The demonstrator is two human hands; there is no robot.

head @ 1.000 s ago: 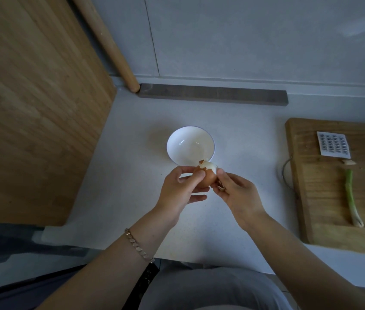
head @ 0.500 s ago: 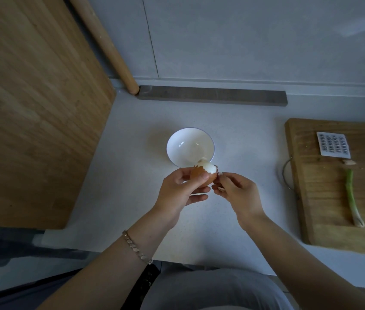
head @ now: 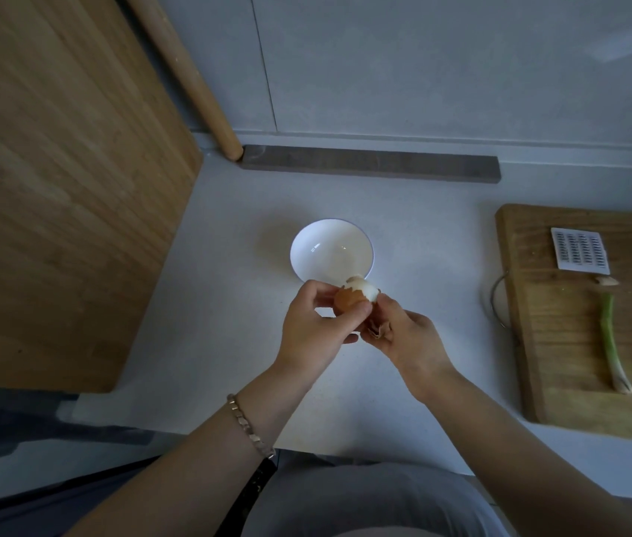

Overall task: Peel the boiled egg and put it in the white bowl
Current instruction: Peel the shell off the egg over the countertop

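Gripping the egg (head: 354,300) just over the bowl (head: 318,261), the left hand (head: 312,331) bared its white tip; the right hand (head: 403,337) seemingly pinched loose shell (head: 378,328), keeping scraps out.

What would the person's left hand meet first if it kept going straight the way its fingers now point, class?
The left hand grips the egg, fingers pointing away from the body. Straight on, it would probably reach the near rim of the white bowl first, though a single view leaves the height above the rim uncertain.
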